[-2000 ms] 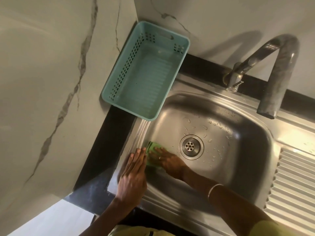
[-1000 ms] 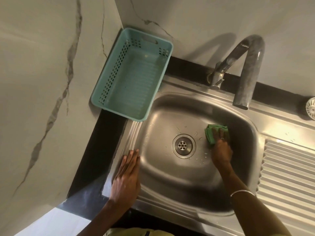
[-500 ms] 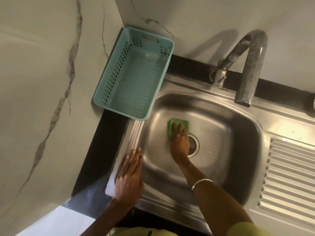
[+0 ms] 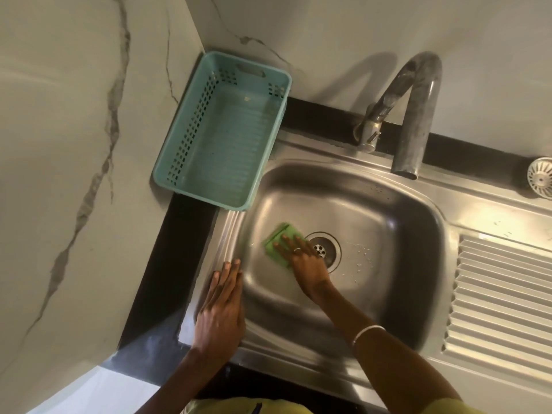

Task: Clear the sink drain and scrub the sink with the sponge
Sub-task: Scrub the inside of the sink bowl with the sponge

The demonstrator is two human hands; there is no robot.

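Relative to the drain point(image 4: 323, 250): two seconds ago the sponge point(image 4: 280, 244) was far left of it against the sink's left wall; a second ago it was right of the drain under the tap side; half a second ago just up-left, touching the drain rim. Now the sponge sits directly left of the drain, turned diagonal, with the right hand point(image 4: 304, 259) flat on it, fingers spread, wrist overlapping the drain's lower left edge. The strainer point(image 4: 541, 177), far up-right of the drain, is back in view at the frame edge after being cut off half a second ago.
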